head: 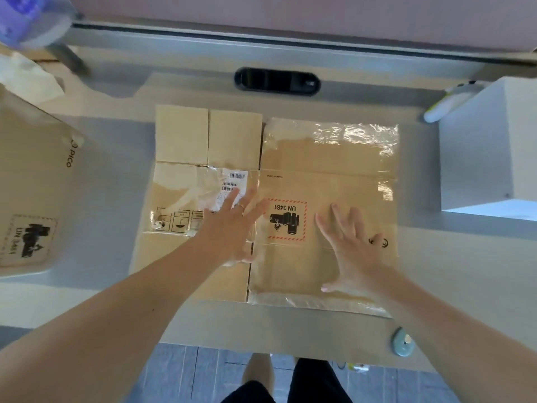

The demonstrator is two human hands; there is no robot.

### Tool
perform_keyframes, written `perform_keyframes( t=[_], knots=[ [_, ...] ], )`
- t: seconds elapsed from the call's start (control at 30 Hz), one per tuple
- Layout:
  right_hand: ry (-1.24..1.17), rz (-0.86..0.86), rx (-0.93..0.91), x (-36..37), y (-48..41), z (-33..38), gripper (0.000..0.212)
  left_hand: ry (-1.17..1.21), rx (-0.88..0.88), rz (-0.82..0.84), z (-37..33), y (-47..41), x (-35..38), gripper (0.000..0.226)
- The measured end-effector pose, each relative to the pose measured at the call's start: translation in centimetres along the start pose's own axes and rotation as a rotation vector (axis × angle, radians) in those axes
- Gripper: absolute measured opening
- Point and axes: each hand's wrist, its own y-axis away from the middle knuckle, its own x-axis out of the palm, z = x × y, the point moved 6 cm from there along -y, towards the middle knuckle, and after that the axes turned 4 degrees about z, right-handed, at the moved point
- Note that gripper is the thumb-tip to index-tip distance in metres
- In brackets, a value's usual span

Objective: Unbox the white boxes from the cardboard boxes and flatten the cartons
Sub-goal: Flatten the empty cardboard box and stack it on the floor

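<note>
Both arms reach forward, bare to the elbow, and both hands lie palm down on the flattened carton (334, 170) in the middle of the desk (465, 271). The left hand (232, 225) is released, its fingers straight and fanned, pressing over the crease between two panels; a thin ring (239, 205) sits on one finger. The right hand (351, 248) is likewise released and spread flat, with the thumb stretched toward the carton's near edge. The carton is brown corrugated board, lying level in rectangular panels with its flaps opened out. Glossy, wrinkled clear tape (357, 135) runs over its far right part. A red-hatched warning label (286, 219) reading UN 3481 lies between the two hands, and a white barcode sticker (235, 181) sits just beyond the left fingertips. A smooth white box (488, 141) stands on the desk to the right, apart from the carton. Another cardboard box (29, 184), still in shape, stands at the left edge.
</note>
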Motion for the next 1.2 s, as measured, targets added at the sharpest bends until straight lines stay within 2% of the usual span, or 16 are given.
perform_keyframes(
  t=[0.07,0.13,0.23,0.4,0.57,0.67,0.77,0.83,0.9,0.97,1.03,1.07,1.13,1.2],
  knots=[
    [-0.01,-0.049,-0.013,-0.6,0.2,-0.2,0.144,0.067,0.016,-0.025,-0.2,-0.1,-2.4,0.116],
    [-0.072,-0.151,0.01,-2.1,0.2,-1.3,0.139,0.147,0.04,-0.133,-0.4,-1.4,-5.9,0.105],
    [-0.139,-0.181,0.087,-3.4,-0.5,-3.4,0.145,0.075,0.085,-0.184,-1.2,-4.6,-9.4,0.129],
    [-0.182,-0.098,0.125,-2.3,-2.4,-4.7,0.151,-0.098,0.145,-0.053,-3.1,-10.5,-8.5,0.158],
    [-0.171,-0.129,0.113,-2.3,-2.7,-5.1,0.15,-0.124,0.105,-0.098,-3.4,-11.0,-7.9,0.166],
    [-0.145,-0.187,0.061,-3.3,-2.6,-5.3,0.144,-0.03,0.02,-0.088,-2.8,-9.8,-8.1,0.164],
    [-0.1,-0.33,0.048,-3.9,-2.0,-5.4,0.121,0.128,-0.174,-0.087,-0.6,-7.7,-6.6,0.162],
    [-0.131,-0.34,0.06,-3.3,-1.9,-4.8,0.107,0.228,-0.325,-0.09,1.0,-5.8,-5.0,0.16],
    [-0.175,-0.279,0.076,-2.2,-2.5,-3.5,0.107,0.233,-0.44,-0.041,1.8,-3.9,-3.3,0.155],
    [-0.194,-0.276,0.079,-2.0,-3.5,-2.4,0.112,0.091,-0.489,-0.017,1.9,-2.6,-2.2,0.148],
    [-0.171,-0.274,0.049,-2.7,-4.7,-2.2,0.117,-0.053,-0.477,-0.055,2.7,-2.2,-2.6,0.134],
    [-0.161,-0.27,0.017,-3.3,-5.3,-2.6,0.118,-0.044,-0.453,-0.116,3.7,-2.3,-3.2,0.122],
    [-0.157,-0.278,-0.061,-4.5,-5.9,-3.7,0.117,0.14,-0.373,-0.281,6.6,-2.9,-4.7,0.089],
    [-0.193,-0.309,-0.105,-5.3,-5.6,-4.6,0.115,0.363,-0.334,-0.373,9.6,-3.6,-5.7,0.078]
  ],
)
